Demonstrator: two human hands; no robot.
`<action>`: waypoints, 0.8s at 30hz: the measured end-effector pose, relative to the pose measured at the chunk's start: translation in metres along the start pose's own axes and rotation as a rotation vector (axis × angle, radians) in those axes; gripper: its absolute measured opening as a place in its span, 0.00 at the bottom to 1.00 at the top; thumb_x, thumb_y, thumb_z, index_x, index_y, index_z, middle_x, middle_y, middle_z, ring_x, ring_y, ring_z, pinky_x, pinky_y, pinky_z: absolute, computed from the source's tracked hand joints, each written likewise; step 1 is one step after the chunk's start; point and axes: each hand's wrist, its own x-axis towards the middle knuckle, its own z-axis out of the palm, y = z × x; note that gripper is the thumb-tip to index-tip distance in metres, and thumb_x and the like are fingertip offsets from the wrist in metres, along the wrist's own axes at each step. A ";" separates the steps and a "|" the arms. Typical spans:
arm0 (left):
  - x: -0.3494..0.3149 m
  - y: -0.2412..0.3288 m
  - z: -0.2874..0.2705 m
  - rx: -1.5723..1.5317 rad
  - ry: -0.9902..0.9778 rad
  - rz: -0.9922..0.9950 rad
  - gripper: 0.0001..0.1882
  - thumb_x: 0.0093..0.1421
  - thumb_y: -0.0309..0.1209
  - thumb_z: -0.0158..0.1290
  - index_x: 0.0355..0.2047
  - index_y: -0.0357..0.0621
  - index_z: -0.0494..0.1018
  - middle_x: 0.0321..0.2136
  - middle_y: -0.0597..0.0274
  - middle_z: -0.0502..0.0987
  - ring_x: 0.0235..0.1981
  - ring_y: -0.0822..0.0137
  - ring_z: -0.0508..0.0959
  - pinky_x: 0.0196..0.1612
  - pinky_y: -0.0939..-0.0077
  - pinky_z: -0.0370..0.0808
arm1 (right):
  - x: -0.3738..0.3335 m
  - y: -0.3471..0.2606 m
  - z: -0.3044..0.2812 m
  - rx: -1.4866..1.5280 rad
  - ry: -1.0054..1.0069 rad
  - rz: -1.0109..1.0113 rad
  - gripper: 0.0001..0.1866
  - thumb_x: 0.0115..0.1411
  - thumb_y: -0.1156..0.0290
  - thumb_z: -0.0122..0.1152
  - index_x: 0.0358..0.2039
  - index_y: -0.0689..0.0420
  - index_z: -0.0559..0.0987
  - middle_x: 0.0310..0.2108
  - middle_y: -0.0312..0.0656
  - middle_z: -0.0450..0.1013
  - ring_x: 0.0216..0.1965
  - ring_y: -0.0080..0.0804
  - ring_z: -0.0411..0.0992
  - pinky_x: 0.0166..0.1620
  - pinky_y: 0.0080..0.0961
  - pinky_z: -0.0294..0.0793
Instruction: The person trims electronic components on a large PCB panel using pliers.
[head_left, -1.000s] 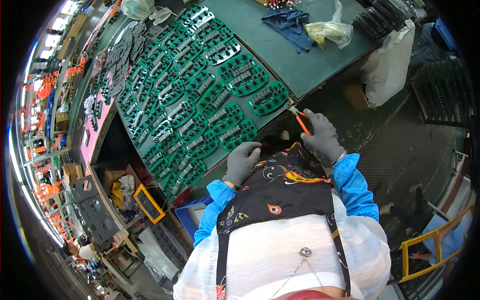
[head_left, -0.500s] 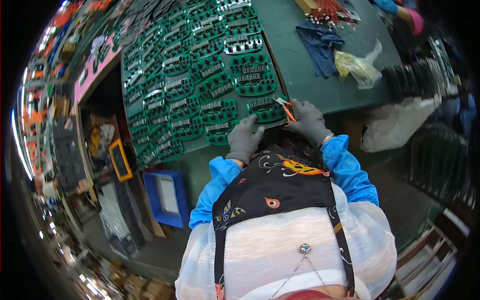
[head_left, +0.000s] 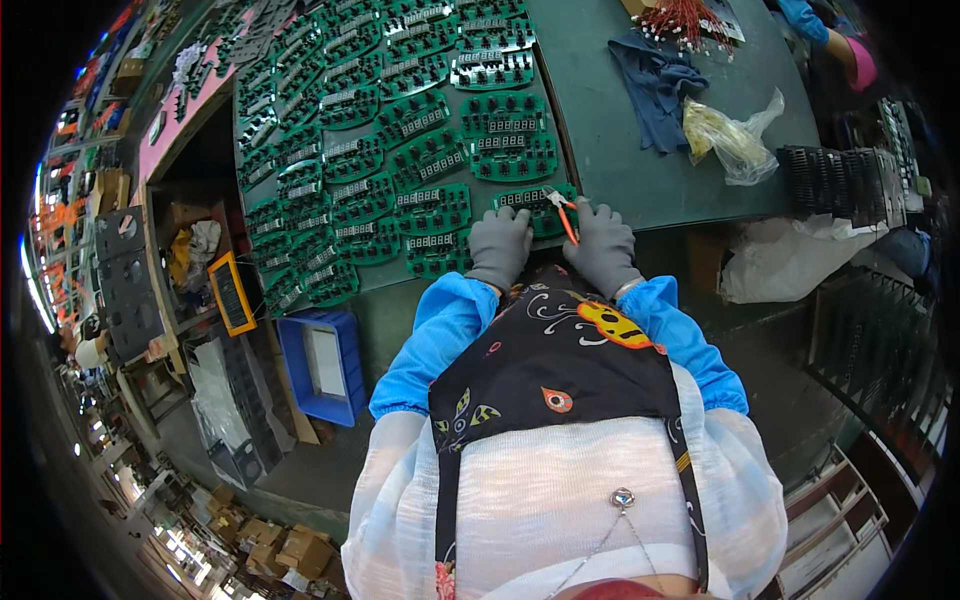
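- From my remote seat, I see the right hand gripping orange-handled cutters, tips over the green circuit board at the desk's near edge; I judge cutter work is in hand.
- Left hand meets its left side; grip unclear.
- Next calls for steadiness.
- Blue cloth lies rightward.

Head fisheye looks steeply down: torso near, left hand and right hand beyond, green bench far.
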 end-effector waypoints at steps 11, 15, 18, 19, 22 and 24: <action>0.003 -0.010 0.006 -0.035 0.080 0.120 0.13 0.54 0.39 0.56 0.39 0.52 0.77 0.31 0.65 0.76 0.34 0.60 0.76 0.34 0.63 0.73 | -0.004 -0.010 0.001 0.017 0.020 0.053 0.36 0.46 0.58 0.64 0.56 0.52 0.68 0.40 0.47 0.69 0.41 0.46 0.72 0.40 0.40 0.74; 0.002 -0.013 0.011 -0.035 0.091 0.128 0.14 0.54 0.40 0.56 0.39 0.52 0.77 0.31 0.66 0.75 0.35 0.61 0.75 0.34 0.64 0.72 | -0.005 -0.012 0.002 0.047 -0.031 0.092 0.37 0.47 0.57 0.64 0.58 0.50 0.67 0.41 0.48 0.70 0.43 0.47 0.72 0.42 0.42 0.75; 0.001 -0.011 0.012 -0.032 0.109 0.135 0.14 0.53 0.40 0.56 0.38 0.52 0.77 0.31 0.66 0.75 0.35 0.61 0.75 0.33 0.64 0.72 | -0.005 -0.010 0.007 0.122 -0.048 0.114 0.36 0.48 0.57 0.63 0.59 0.50 0.66 0.41 0.49 0.70 0.42 0.47 0.74 0.41 0.43 0.74; 0.002 -0.012 0.012 -0.031 0.119 0.141 0.13 0.53 0.40 0.56 0.38 0.52 0.77 0.31 0.66 0.75 0.35 0.61 0.75 0.33 0.64 0.72 | -0.005 -0.010 0.009 0.125 -0.046 0.117 0.36 0.48 0.57 0.63 0.59 0.50 0.66 0.41 0.49 0.70 0.42 0.47 0.74 0.41 0.43 0.74; 0.000 -0.011 0.012 -0.051 0.117 0.131 0.13 0.54 0.39 0.56 0.39 0.52 0.78 0.31 0.66 0.75 0.35 0.60 0.75 0.34 0.63 0.73 | -0.007 -0.012 0.013 0.153 -0.036 0.125 0.35 0.49 0.57 0.62 0.59 0.50 0.66 0.41 0.50 0.70 0.41 0.48 0.74 0.41 0.43 0.74; 0.001 -0.012 0.009 -0.044 0.104 0.138 0.13 0.54 0.39 0.56 0.39 0.52 0.78 0.31 0.66 0.75 0.35 0.60 0.75 0.34 0.63 0.73 | -0.008 -0.016 0.013 0.160 -0.038 0.115 0.33 0.50 0.58 0.62 0.57 0.50 0.68 0.41 0.48 0.70 0.42 0.46 0.74 0.40 0.42 0.75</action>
